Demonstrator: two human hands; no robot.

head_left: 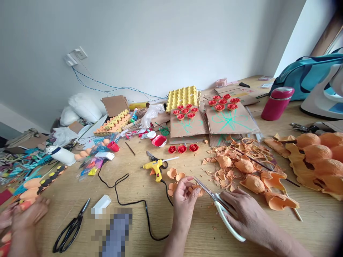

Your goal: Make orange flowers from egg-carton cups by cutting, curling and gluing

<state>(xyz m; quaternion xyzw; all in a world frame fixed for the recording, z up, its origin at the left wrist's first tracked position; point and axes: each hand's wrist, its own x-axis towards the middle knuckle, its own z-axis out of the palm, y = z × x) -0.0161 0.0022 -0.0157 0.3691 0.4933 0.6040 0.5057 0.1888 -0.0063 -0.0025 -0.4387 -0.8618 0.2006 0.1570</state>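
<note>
My left hand [184,201] pinches an orange egg-carton cup [197,190] with petal-like edges. My right hand [245,212] grips white-handled scissors [226,219], whose blades reach up to the cup's right edge. Just left of the cup lie three similar orange petal cups, one of them the nearest cup [172,173]. A yellow hot glue gun [155,167] rests on its side beyond them. Orange carton scraps [222,175] and cut cups [253,183] are heaped to the right. Three red paper roses [182,148] stand in a row farther back.
Two cardboard panels [233,123] carry red roses and green drawn stems. An orange egg tray [318,157] and pink flask [278,103] stand right. Black scissors [72,228], a white block [101,205] and the glue gun's cord [146,210] lie left. Another person's hands [29,214] work far left.
</note>
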